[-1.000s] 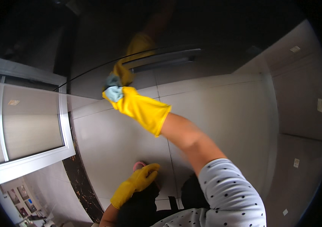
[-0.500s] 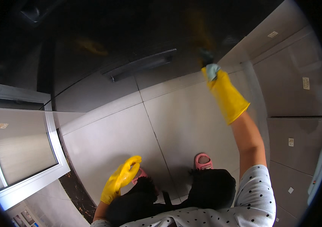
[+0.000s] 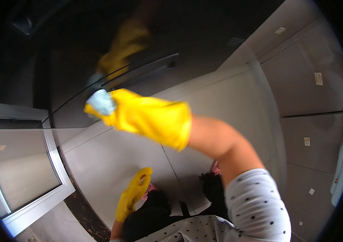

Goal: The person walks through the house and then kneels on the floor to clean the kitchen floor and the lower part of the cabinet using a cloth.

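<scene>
My right hand (image 3: 129, 111), in a yellow rubber glove, is closed on a bunched light blue cloth (image 3: 102, 102). It holds the cloth against a glossy black panel (image 3: 72, 90), just left of a long recessed handle (image 3: 151, 72). Glove and cloth are mirrored in the shiny surface. My left hand (image 3: 135, 190), gloved in yellow too, hangs low by my left leg. Its fingers bend loosely with a gap to the thumb, and nothing shows in them.
Pale grey tiles (image 3: 219, 105) cover the floor, where my pink slippers (image 3: 216, 167) stand. On the left is a white-framed door (image 3: 64, 186) beside a dark marbled sill (image 3: 83, 215). Large grey wall tiles (image 3: 312, 101) with small stickers rise on the right.
My right hand has swept the cloth leftward across the black panel, from right of the handle to left of it. The left hand has barely shifted.
</scene>
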Motion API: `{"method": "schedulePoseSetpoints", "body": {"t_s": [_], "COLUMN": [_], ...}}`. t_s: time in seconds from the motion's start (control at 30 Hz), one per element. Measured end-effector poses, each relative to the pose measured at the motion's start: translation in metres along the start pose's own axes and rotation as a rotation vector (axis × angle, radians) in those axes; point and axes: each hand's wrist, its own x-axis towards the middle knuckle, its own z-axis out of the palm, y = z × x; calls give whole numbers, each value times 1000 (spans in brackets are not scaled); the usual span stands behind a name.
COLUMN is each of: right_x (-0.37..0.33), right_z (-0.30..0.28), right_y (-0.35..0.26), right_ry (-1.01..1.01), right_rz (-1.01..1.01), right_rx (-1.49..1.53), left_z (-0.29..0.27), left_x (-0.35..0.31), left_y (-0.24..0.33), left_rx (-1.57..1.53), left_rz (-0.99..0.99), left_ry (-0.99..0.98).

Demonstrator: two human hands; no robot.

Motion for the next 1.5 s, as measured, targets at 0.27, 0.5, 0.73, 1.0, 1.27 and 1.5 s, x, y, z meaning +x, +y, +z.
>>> {"method": "schedulePoseSetpoints", "body": {"t_s": [0.27, 0.5, 0.73, 1.0, 1.27, 1.5], "right_x": [-167, -176, -50, -207, -114, -194], "right_z": [-69, -119, -59, -123, -126, -83], "right_y": [-217, -157, -80, -223, -130, -164], "right_ry": [457, 324, 172, 498, 201, 635], "right_rz": [-1165, -1667, -1783, -1962, -2235, -1868], "right_rx": [-583, -670, -2175, -902, -1862, -1323], "left_z": [-25, -38, -18, -28, -3, -32], "left_x": [-26, -34, -19, -66, -36, -54], "left_y": [-31, 6, 96, 114, 189, 211], "left_rx": [71, 233, 278, 371, 748, 717], "left_rz": [48, 23, 72, -54, 56, 109], "left_ry": [-31, 92, 83, 182, 73, 182]}}
